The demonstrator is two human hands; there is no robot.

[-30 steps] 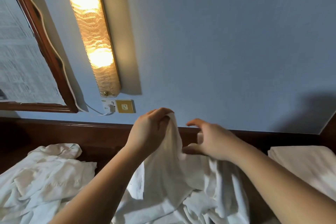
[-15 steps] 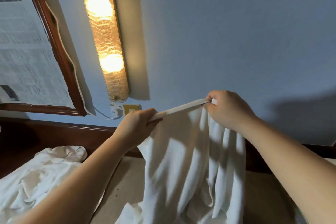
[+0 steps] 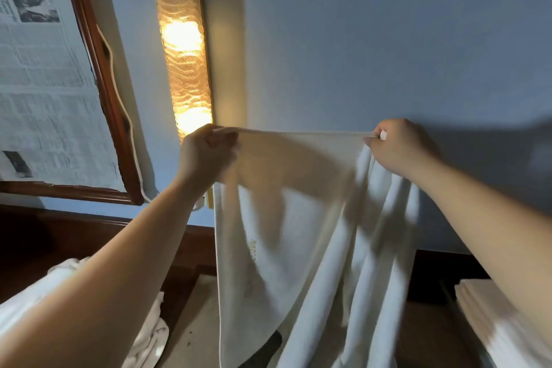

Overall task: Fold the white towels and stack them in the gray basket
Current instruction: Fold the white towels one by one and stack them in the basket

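A white towel (image 3: 298, 218) hangs in the air in front of the blue wall (image 3: 388, 39), stretched along its top edge between both hands. It is held high so its own weight can pull the cloth straight and show the edge and corners, which a neat fold needs. The left part hangs fairly flat, while the right part is gathered in long vertical pleats under the hand there, so that side does not look fully spread yet. The lower end falls out of sight at the bottom of the view.

The left hand (image 3: 206, 155) pinches the top edge near one end, its fingers curled round the hem. The right hand (image 3: 400, 146) grips the other end in a closed fist, a small bit of the hem poking out by the thumb. They are well apart, which keeps the edge between them taut and nearly level.

At lower left a crumpled heap of white towels (image 3: 149, 334) lies waiting, probably unfolded stock. At lower right a flat pile of folded towels (image 3: 490, 314) lies; whether it rests in the gray basket cannot be told, as no basket plainly shows. A lit wall lamp (image 3: 182, 48) glows behind the left hand, beside a wood-framed mirror (image 3: 98, 69).
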